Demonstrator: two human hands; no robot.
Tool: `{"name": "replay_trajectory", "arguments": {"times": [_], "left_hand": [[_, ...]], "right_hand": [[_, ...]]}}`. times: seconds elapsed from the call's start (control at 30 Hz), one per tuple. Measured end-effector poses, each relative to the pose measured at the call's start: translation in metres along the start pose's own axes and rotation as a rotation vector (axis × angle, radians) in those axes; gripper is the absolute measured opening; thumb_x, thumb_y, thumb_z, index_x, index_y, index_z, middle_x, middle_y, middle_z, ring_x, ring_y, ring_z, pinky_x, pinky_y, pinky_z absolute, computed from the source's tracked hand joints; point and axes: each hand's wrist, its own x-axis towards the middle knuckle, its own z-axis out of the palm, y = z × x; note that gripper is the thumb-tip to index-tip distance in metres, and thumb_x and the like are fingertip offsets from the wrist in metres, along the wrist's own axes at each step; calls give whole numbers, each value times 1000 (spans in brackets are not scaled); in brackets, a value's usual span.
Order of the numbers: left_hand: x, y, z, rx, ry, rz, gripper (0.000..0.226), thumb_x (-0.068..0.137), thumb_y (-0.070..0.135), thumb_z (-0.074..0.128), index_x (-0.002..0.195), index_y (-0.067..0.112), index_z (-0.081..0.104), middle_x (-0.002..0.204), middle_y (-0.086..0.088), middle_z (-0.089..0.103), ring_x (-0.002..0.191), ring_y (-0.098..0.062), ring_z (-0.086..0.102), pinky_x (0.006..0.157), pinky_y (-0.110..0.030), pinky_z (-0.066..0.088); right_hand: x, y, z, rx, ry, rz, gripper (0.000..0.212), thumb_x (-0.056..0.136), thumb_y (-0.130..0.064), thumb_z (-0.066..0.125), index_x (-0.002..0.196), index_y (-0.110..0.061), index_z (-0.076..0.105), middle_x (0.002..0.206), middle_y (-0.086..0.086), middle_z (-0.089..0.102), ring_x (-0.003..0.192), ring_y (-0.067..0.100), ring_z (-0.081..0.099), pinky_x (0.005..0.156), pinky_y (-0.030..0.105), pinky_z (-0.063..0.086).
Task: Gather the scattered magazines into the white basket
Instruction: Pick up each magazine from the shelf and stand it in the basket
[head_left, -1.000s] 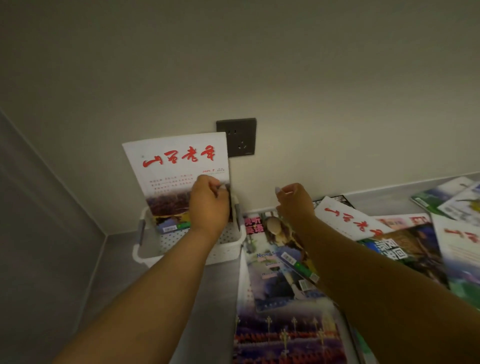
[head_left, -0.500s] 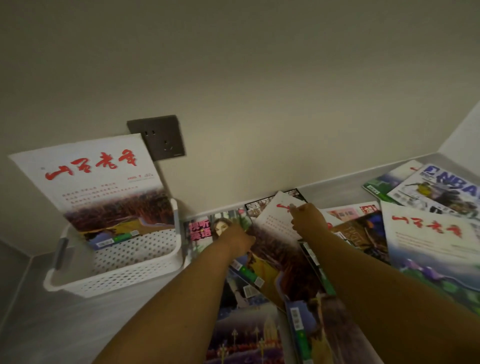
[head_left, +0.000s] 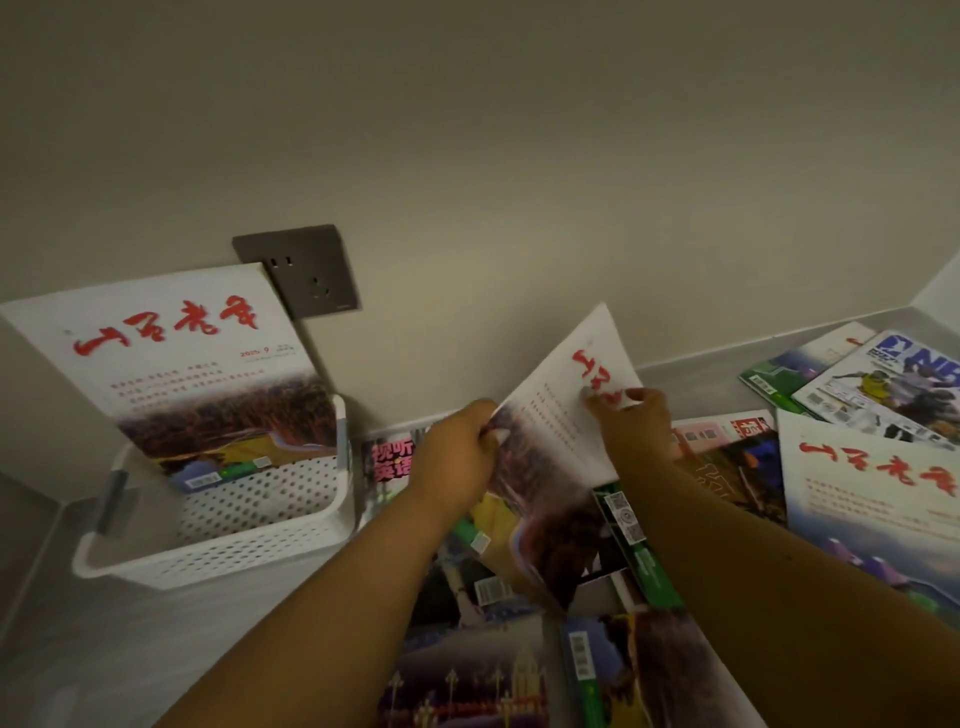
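Grey and smooth, the table (head_left: 156, 649) runs from 7 o'clock up to the pale wall, and a spread of glossy, overlapping magazines (head_left: 467, 670) covers it from 6 o'clock out to 3 o'clock, a white-covered one with red brush lettering (head_left: 878, 499) and a blue sports issue (head_left: 893, 384) lying at the right edge. At 9 o'clock stands the white perforated plastic basket (head_left: 244, 540), just left of the spread, and in it a white magazine with red lettering and a dark landscape photo (head_left: 176, 364) stands upright, leaning back against the wall and overlapping the lower left corner of a dark grey wall socket (head_left: 306, 270) at 11 o'clock. Near the centre, a similar white magazine with red lettering (head_left: 566, 415) is tilted up off the pile, its top corner raised toward the wall. The left hand (head_left: 457, 462) pinches its left edge with curled fingers; the right hand (head_left: 634, 426) pinches its right edge, thumb on the cover.
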Motion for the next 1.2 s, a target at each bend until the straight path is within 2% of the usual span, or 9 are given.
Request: {"name": "replay_trajectory", "arguments": {"times": [0.1,0.17,0.3,0.37,0.43,0.67,0.87,1.03,1.2], "left_hand": [[-13,-2,-37,-196,152,12,7,93,20,55,91,22,61,81,2,67,80,-18,63,74,-33,53],[-23,1,-63,-316,220,15,8,93,15,56,93,20,62,80,2,66,79,-17,62,76,-35,52],[-44,-3,-106,-456,309,16,13,95,12,54,97,22,63,91,-2,70,85,-10,66,80,-33,55],[-54,-11,-122,-453,356,18,12,95,15,54,98,24,61,90,11,68,81,8,63,77,-20,55],[-64,-20,-137,-432,441,9,12,95,15,54,99,25,58,90,19,64,78,15,60,73,-11,51],[-88,-77,-207,-325,755,-118,20,93,38,53,77,26,56,81,-4,65,80,-25,64,73,-50,57],[-87,-136,-251,-261,804,-186,30,94,27,56,76,2,56,68,-14,58,64,-20,51,62,-34,44],[-81,-170,-236,-273,733,-263,24,96,19,53,81,1,52,61,-8,56,54,-16,50,53,-24,40],[-72,-195,-230,-260,760,-301,19,96,20,53,83,6,52,68,-8,57,59,-13,50,56,-22,39]], "right_hand": [[-14,-12,0,228,-13,-34,81,65,-38,84,129,-9,44,115,2,54,105,21,56,89,40,53],[-26,-17,5,306,-105,-38,78,65,-41,82,126,-6,47,108,5,58,96,21,58,81,38,55],[-55,-30,21,383,-386,-140,20,92,-30,59,97,-11,62,68,-4,67,52,-1,59,47,16,47],[-67,-42,33,343,-407,-195,12,94,-23,56,90,-17,65,60,-9,66,53,0,62,53,20,54],[-79,-57,46,212,-354,-297,13,91,-26,59,81,-22,66,81,2,69,69,15,63,68,33,55],[-138,-118,96,118,-363,-568,23,95,-24,55,95,-4,67,65,6,59,57,11,46,52,16,40],[-164,-138,151,8,-421,-679,35,97,-25,50,103,8,61,93,24,63,61,22,57,64,37,52],[-158,-120,180,-26,-485,-594,28,98,-18,48,112,1,63,79,12,62,55,11,56,49,11,49],[-153,-111,203,-82,-506,-580,26,98,-21,48,105,-3,65,76,10,65,52,10,59,54,19,52]]}}
